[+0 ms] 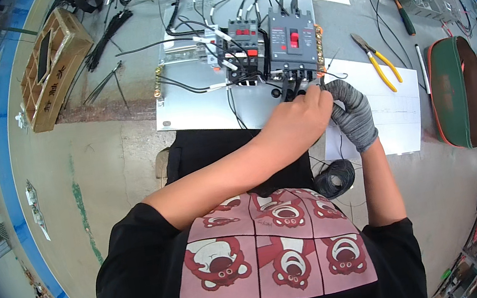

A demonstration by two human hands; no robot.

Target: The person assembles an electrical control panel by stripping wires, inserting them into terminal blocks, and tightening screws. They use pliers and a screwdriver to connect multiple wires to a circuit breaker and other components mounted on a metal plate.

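A metal mounting plate (195,109) lies before me, bearing a grey circuit breaker (292,44) with a red toggle, a smaller contactor (243,29) and a black relay block (245,72). My bare left hand (299,117) is closed just below the breaker, by its thick black leads (293,88); its fingertips hide what they grip. Against it, my right hand (353,115), in a grey knitted glove, curls its fingers at the plate's right edge. A thin black wire (336,75) emerges where the hands meet. Just above is a brass terminal bar (319,49).
Yellow-handled pliers (381,64) rest on a paper sheet (399,117) to the right. Beyond are a screwdriver (405,16) and a green oval bin (451,93). A wooden box (54,69) and black cable ties (108,35) sit left. A wire coil (335,178) hangs near my body.
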